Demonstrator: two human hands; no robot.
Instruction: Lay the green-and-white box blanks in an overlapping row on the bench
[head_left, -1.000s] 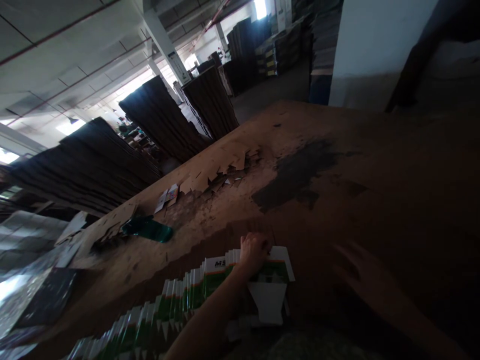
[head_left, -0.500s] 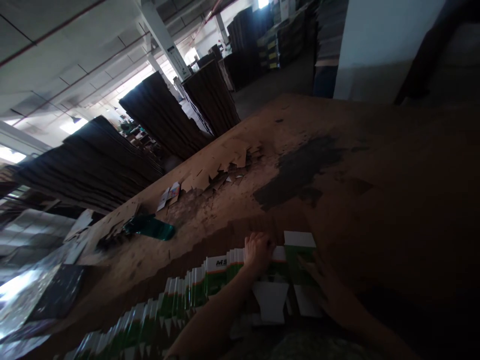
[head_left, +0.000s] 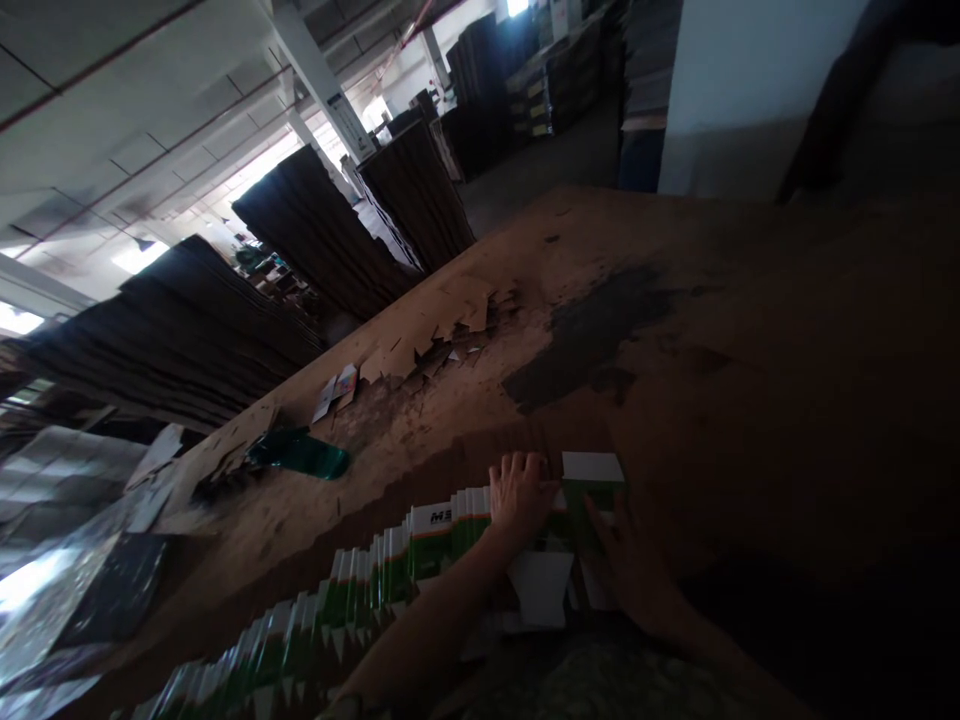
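Note:
A long row of flattened white-and-green cartons, overlapping like shingles, runs from the lower left up to my hands. My left hand lies over the row's right end, fingers stretched forward and thumb toward the right. Just right of it, my right hand rests with spread fingers on a white-and-green carton, whose white top edge shows beyond the fingertips. Between my wrists a white carton flap sticks out toward me. Shadow darkens the right hand's lower part.
The wide brown worktable carries torn cardboard scraps, a small printed carton piece and a teal plastic roll or wrapper. Tall stacks of cardboard sheets stand past its far edge. A white pillar rises at the back right.
My left fingers have stretched out from a more curled pose. My right hand has shifted slightly left on the carton, its fingers spreading. The view has moved a little.

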